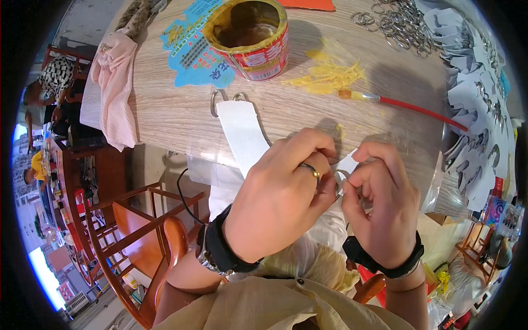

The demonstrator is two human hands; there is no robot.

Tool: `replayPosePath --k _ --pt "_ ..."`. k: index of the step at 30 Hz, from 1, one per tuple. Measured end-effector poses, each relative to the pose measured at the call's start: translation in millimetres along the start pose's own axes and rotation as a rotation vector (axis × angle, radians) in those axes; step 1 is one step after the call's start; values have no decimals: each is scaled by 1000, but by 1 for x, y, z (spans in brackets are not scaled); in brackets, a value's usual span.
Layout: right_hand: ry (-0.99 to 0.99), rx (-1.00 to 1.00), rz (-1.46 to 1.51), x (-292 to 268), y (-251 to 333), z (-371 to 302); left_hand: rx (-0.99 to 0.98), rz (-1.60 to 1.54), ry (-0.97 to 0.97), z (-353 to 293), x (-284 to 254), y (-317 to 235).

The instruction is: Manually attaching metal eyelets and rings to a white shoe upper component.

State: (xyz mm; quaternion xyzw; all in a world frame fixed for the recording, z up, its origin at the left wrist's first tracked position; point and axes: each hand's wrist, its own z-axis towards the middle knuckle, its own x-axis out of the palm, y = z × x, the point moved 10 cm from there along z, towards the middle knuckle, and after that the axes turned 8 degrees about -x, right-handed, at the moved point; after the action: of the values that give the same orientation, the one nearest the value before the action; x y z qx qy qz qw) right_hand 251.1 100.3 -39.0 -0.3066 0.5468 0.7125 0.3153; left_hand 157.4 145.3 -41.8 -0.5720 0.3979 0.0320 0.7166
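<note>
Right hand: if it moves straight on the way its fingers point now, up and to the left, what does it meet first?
Probably the left hand, which already touches the right hand around the small white strip and ring. Beyond it lies the long white strip. Depth is unclear here.

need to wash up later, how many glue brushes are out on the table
1: the red-handled brush lies right of the tin can, bristles by the yellow glue smear. Others may be hidden.
</note>
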Motion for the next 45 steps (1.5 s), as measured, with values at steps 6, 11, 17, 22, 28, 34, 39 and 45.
replayPosePath --k 6,11,17,22,28,34,39,45 --pt "-35 55 -24 -1 -2 -3 -96 -25 -35 0 0 6" --pt "-73 119 45 -1 -5 -4 -148 -8 -39 1 -1 7" --pt "-129 184 133 -6 -11 -3 -115 205 -70 10 -7 -4" --pt "-153 258 227 -5 -19 -1 -249 211 -38 13 -8 9" --pt "-128 283 234 -5 -21 1 -265 223 -50 12 -6 10" --pt "-55 292 237 -3 -19 -1 -269 239 -48 9 -6 5" --pt "-182 250 136 -6 -11 -8 -240 292 -99 5 -9 5" --pt "-210 82 9 -13 -1 -4 -140 363 -213 -1 -9 -3"
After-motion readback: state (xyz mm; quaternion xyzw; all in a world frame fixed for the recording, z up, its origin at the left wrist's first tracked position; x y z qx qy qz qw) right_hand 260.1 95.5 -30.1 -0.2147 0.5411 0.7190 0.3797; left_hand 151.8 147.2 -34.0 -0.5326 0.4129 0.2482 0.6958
